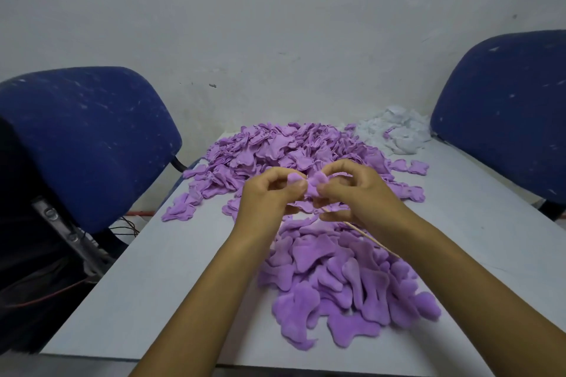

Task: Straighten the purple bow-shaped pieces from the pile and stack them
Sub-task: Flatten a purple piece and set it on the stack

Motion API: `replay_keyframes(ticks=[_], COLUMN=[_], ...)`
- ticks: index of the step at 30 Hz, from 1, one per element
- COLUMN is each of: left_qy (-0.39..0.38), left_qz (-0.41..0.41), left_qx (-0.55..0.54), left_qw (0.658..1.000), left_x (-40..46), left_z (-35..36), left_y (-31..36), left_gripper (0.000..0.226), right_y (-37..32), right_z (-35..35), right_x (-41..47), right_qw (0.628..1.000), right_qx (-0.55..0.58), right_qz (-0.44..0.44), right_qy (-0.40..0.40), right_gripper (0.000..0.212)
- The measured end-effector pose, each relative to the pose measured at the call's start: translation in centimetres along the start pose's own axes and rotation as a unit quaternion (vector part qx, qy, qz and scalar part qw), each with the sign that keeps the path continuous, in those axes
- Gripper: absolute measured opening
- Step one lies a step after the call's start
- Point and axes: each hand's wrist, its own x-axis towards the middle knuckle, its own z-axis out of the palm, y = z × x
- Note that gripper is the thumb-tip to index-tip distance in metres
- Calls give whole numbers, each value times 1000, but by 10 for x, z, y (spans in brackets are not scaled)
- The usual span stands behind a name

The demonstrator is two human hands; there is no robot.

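The near pile (pixel 346 288) of purple bows lies on the table (pixel 171 269). Above it, the left hand (pixel 269 196) and right hand (pixel 355 193) both pinch one bow (pixel 312 184). The right hand also holds a thin stick (pixel 367 237)

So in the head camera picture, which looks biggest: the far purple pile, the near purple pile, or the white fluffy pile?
1. Far purple pile and near purple pile: alike in the picture, and the near one sits closer to the camera, so unranked.
2. White fluffy pile: clearly smallest, though farthest away.
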Motion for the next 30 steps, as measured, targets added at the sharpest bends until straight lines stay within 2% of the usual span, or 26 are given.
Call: replay_keyframes(ticks=[3,8,9,11,13,14,17,19,21,26,30], left_qy=[-39,73,64,-17,-89,-83,65,114,87,18,-9], left_qz=[-14,-40,-63,-110,-132,-126,-66,-30,-4,36,1], left_qx=[-2,-13,-21,11,92,131,226,270,307,399,484], left_qw=[999,996,996,994,983,980,970,956,948,916,875], left_x=[-1,-1,-1,0,0,2,17,30,44,72,86], left_z=[-1,0,-1,-6,-14,-18,-27,-30,-29,-21,-28], left_y=[-1,-1,0,0,-1,-4,-17,-28,-39,-66,-80], left_gripper=[10,20,24,22,8,9,5,15,18,22,33], right_y=[2,3,3,2,2,3,11,22,32,56,78], right_z=[-4,-8,-9,-12,-18,-22,-35,-38,-35,-9,14], right_x=[-6,-6,-6,-7,-9,-8,4,18,35,77,93], right_qw=[995,987,987,986,982,980,970,952,921,840,818], right_qx=[-89,-118,-127,-151,-178,-192,-241,-296,-381,-540,-569], right_qz=[-27,-91,-90,-67,-33,-23,-28,-32,-42,-51,-65], right_qy=[-21,54,50,5,-50,-54,26,70,69,-6,-48], right_gripper=[13,14,13,10,5,5,7,10,15,17,19])
